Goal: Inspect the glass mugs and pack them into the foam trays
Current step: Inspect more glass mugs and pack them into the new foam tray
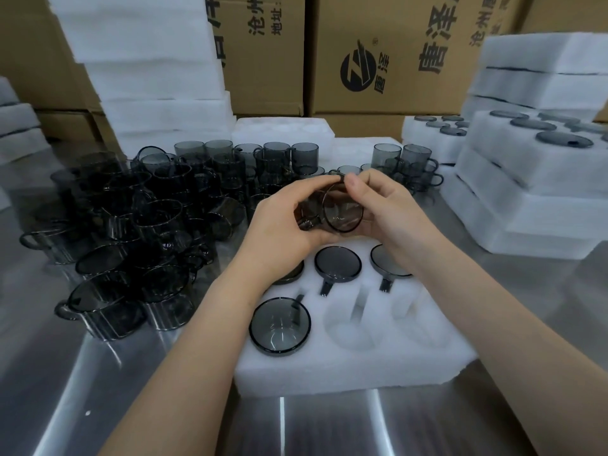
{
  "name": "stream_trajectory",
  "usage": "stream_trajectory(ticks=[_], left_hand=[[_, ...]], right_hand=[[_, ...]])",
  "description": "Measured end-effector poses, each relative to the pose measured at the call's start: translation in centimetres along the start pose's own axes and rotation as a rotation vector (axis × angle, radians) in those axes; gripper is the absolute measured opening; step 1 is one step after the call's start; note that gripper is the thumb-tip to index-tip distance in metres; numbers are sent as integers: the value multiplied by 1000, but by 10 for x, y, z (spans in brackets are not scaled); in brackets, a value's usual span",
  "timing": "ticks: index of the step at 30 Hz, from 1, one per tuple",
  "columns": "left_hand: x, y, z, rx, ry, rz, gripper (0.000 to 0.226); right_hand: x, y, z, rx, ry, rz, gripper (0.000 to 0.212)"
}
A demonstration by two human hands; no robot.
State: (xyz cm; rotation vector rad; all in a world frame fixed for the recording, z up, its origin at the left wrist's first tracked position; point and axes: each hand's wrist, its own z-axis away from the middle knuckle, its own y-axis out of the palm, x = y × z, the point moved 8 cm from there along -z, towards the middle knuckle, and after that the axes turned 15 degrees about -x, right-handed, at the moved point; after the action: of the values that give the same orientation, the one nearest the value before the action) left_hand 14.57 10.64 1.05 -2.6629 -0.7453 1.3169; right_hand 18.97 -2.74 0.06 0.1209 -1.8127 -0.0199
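Hands, left (279,222) and right (388,209), cradle smoky mug (332,212) above foam tray (345,373).

Print on the cardboard boxes behind the table

The right box (378,54) bears a round black logo with 唐泽; the middle box (263,54) shows 沧州 and 地址:.

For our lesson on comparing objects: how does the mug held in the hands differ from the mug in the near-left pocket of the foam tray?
The held mug is lifted above the foam tray, gripped by the left hand and right hand; the packed mug sits in its pocket, untouched. The held mug lies tilted on its side; the packed mug faces straight up. Both are smoky grey glass with a handle.
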Motion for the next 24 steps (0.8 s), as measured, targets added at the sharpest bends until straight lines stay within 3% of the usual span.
stream_trajectory(ticks=[3, 7, 9, 13, 20, 24], left_hand=[[3, -3, -2, -38, -45, 83, 70], [6, -9, -3, -87, -83, 163, 66], [7, -10, -4, -98, -89, 165, 64], [9, -8, -3, -73, -107, 131, 60], [2, -1, 0, -22, -21, -19, 70], [0, 4, 1, 26, 48, -103, 73]], right_hand=[[-1, 1, 1, 90, 46, -46, 14], [-1, 3, 3, 220, 71, -81, 46], [-2, 4, 3, 234, 38, -52, 50], [-5, 4, 1, 176, -36, 112, 42], [2, 3, 4, -13, -201, 347, 57], [8, -3, 3, -117, -241, 354, 44]])
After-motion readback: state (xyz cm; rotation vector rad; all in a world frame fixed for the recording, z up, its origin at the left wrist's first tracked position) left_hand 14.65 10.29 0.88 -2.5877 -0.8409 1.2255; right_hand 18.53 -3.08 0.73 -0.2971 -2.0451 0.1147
